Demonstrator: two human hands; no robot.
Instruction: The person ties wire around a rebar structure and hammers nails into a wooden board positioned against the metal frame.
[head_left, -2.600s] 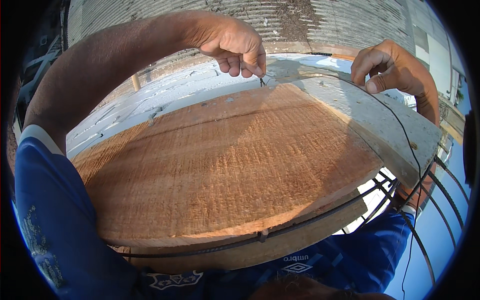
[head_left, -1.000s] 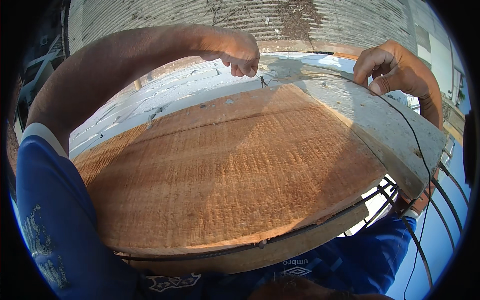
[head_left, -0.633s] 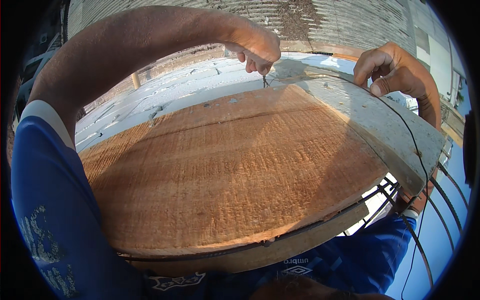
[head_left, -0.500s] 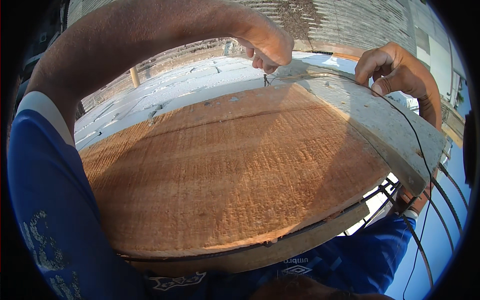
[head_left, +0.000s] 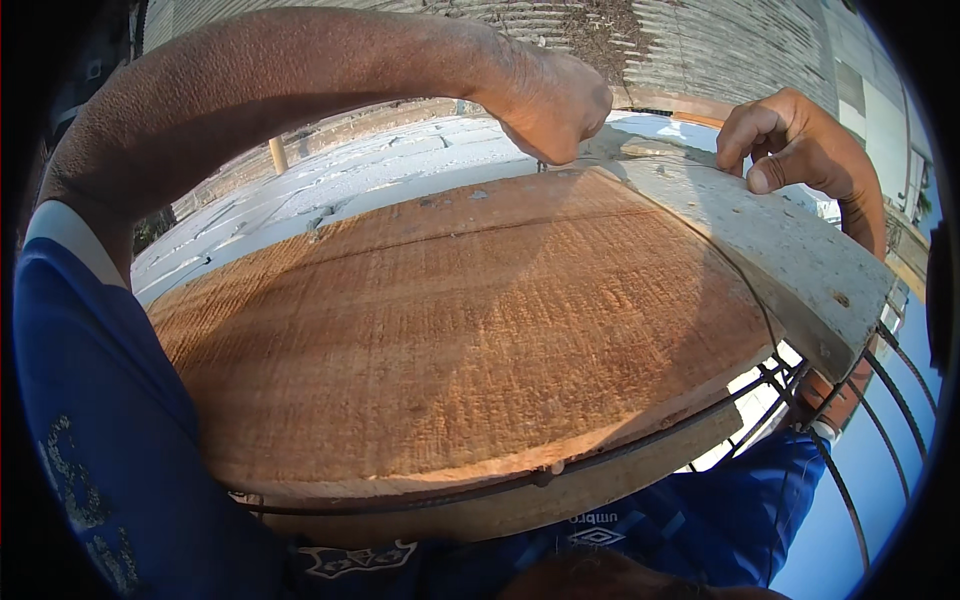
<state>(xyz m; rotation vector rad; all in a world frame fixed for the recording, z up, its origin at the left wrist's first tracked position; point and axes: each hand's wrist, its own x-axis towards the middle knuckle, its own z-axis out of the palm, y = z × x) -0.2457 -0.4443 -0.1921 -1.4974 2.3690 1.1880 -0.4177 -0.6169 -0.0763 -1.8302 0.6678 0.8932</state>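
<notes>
My left hand is closed above the far edge of a rough reddish-brown plank, its fingertips hidden, beside a short dark twist of wire at that edge. A pale grey, cement-stained board lies along the plank's right side. My right hand is curled at this board's far edge, thumb on its top. A thin dark wire runs down the seam between plank and board.
Ribbed steel bars stick out below the grey board at right, and another bar runs under the plank above a lower timber. Beyond the plank are white blockwork, a wooden post and corrugated roofing.
My left hand has moved rightward and now covers more of the wire twist. The long wire has shifted left from across the grey board onto the seam, away from my right thumb.
</notes>
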